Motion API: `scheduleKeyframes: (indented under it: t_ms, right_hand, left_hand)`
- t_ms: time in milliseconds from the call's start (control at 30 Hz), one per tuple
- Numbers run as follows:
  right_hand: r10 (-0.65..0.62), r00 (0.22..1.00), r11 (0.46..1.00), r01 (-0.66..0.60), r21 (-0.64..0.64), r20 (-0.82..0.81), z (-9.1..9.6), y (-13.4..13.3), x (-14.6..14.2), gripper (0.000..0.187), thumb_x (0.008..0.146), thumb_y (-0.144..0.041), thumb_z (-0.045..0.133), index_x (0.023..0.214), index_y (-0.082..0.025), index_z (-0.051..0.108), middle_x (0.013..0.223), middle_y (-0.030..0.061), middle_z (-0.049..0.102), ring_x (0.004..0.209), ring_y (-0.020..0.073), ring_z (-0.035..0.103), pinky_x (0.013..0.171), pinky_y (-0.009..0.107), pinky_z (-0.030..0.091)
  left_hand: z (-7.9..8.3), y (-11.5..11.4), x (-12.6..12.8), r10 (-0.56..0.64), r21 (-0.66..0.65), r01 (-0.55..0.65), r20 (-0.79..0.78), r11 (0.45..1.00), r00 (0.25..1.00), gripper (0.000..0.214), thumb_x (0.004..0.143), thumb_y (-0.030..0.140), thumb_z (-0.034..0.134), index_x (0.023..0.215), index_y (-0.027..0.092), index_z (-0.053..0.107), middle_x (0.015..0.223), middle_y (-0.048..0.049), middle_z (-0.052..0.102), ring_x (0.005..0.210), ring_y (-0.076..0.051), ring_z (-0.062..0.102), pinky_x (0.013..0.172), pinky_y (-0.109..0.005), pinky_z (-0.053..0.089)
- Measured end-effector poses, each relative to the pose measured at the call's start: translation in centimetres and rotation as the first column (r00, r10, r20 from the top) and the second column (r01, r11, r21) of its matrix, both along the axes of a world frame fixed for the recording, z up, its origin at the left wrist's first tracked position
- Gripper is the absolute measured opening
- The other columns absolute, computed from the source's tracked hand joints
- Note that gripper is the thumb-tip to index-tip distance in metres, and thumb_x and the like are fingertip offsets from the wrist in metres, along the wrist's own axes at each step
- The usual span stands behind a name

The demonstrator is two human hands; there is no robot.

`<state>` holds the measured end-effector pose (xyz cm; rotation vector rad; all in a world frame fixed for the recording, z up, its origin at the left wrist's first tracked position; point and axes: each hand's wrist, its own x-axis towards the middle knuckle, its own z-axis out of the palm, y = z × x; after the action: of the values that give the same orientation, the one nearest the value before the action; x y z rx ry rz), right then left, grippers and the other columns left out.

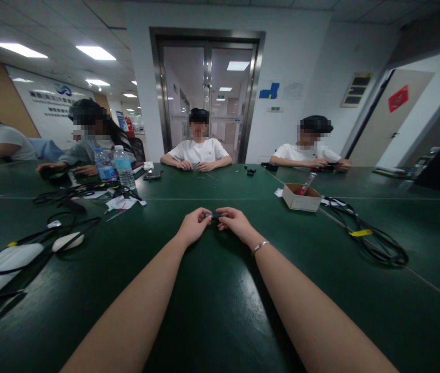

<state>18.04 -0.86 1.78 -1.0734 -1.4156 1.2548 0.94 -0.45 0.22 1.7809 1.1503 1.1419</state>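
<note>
A small, dark, narrow object (215,215) with a light patch at its left end lies crosswise between my hands, just over the green table (208,290). Its kind is too small to make out. The fingers of my left hand (195,226) close on its left end. At the other end my right hand (236,224) pinches it between thumb and fingers; a metal bracelet (260,247) circles that wrist. My fingers cover both ends of the object, so only its middle shows.
Right of my hands stand an open cardboard box (301,199) and coiled black cable (379,246). Leftward lie more cables (68,194), papers (121,203), a white computer mouse (68,242) and two water bottles (124,168). Several people sit opposite, including one person (199,147) straight ahead.
</note>
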Motion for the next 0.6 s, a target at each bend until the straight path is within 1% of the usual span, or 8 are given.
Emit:
scheduleKeyframes:
  t_ms: [100, 233, 333, 467, 600]
  right_hand:
    - [-0.015, 0.996, 0.999, 0.011, -0.044, -0.085, 0.1, -0.09, 0.12, 0.026, 0.079, 0.004, 0.051, 0.099, -0.011, 0.059, 0.067, 0.0014, 0.061, 0.054, 0.0101, 0.062, 0.053, 0.018, 0.054]
    - [-0.007, 0.988, 0.997, -0.005, -0.075, -0.153, 0.24, -0.25, 0.24, 0.021, 0.081, 0.002, 0.054, 0.097, -0.011, 0.059, 0.071, 0.0038, 0.063, 0.056, 0.0108, 0.064, 0.055, 0.018, 0.056]
    - [-0.013, 0.981, 0.996, -0.003, -0.084, -0.192, 0.28, -0.29, 0.35, 0.02, 0.082, 0.001, 0.056, 0.097, -0.01, 0.059, 0.075, 0.0048, 0.065, 0.056, 0.0102, 0.064, 0.055, 0.018, 0.057]
    - [-0.031, 0.971, 0.996, 0.011, -0.086, -0.239, 0.22, -0.25, 0.45, 0.023, 0.079, 0.002, 0.058, 0.098, -0.01, 0.06, 0.077, 0.0055, 0.066, 0.057, 0.0109, 0.065, 0.056, 0.018, 0.057]
    - [-0.037, 0.967, 0.995, 0.013, -0.097, -0.252, 0.23, -0.25, 0.44, 0.021, 0.079, 0.003, 0.057, 0.095, -0.01, 0.062, 0.08, 0.0069, 0.067, 0.06, 0.0117, 0.066, 0.057, 0.018, 0.057]
  left_hand:
    - [-0.08, 0.07, -0.02, 0.006, -0.002, -0.006, 0.013, 1.0, 1.0, 0.017, 0.081, 0.02, 0.058, 0.098, 0.018, 0.06, 0.086, -0.0042, 0.066, 0.079, -0.015, 0.065, 0.078, -0.03, 0.051]
    - [-0.07, 0.11, 0.05, 0.03, -0.018, -0.029, 0.071, 0.999, 0.997, 0.019, 0.081, 0.027, 0.061, 0.096, 0.017, 0.055, 0.084, -0.0042, 0.066, 0.076, -0.016, 0.066, 0.073, -0.03, 0.052]
    - [0.09, -0.01, 0.14, 0.036, -0.034, -0.033, 0.09, 0.999, 0.995, 0.017, 0.081, 0.029, 0.06, 0.093, 0.017, 0.054, 0.081, -0.0038, 0.066, 0.075, -0.016, 0.066, 0.072, -0.03, 0.052]
    - [0.34, -0.18, 0.19, 0.052, -0.027, -0.05, 0.098, 0.998, 0.994, 0.015, 0.081, 0.029, 0.059, 0.09, 0.017, 0.055, 0.078, -0.0037, 0.066, 0.074, -0.016, 0.065, 0.071, -0.029, 0.051]
    - [0.42, -0.21, 0.06, 0.069, -0.023, -0.067, 0.082, 0.997, 0.994, 0.016, 0.082, 0.032, 0.056, 0.089, 0.017, 0.056, 0.077, -0.0036, 0.066, 0.072, -0.016, 0.065, 0.07, -0.028, 0.05]
